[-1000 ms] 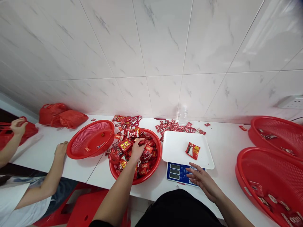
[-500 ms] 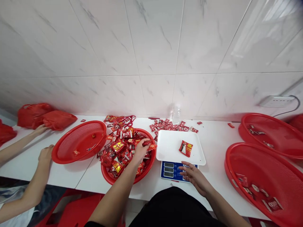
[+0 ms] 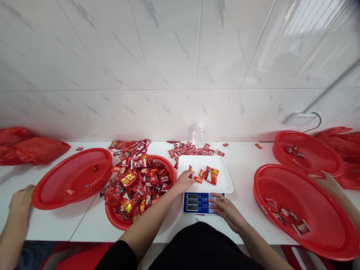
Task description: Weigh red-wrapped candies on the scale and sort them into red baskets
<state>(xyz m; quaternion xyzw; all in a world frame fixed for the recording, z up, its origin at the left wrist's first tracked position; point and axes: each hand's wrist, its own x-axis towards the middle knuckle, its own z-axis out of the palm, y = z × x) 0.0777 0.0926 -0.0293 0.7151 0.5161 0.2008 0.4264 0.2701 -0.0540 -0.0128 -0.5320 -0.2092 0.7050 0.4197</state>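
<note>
My left hand (image 3: 185,181) is over the left part of the white weighing tray (image 3: 225,183). Its fingers are closed on a small red candy packet (image 3: 190,171), partly hidden behind them. Two small red packets (image 3: 198,180) lie on the tray beside the fingertips, against a larger red-and-gold packet (image 3: 212,175). Fingers apart and with nothing in them, my right hand (image 3: 226,210) hovers at the blue scale panel (image 3: 192,203), covering part of its keys. To the left, a red basket (image 3: 119,224) is heaped with wrapped sweets (image 3: 140,187).
Small red packets (image 3: 188,149) lie behind the tray near a clear bottle (image 3: 199,137). Red baskets (image 3: 73,179) stand at left and right, one gripped by a co-worker's hand (image 3: 21,198). Another person's hand (image 3: 326,182) reaches between the right baskets (image 3: 306,210). Red bags (image 3: 36,150) lie far left.
My left hand has moved right from the heaped basket to the tray, where small packets now lie beside the larger one. The view has shifted right. Another person's hand has appeared at right.
</note>
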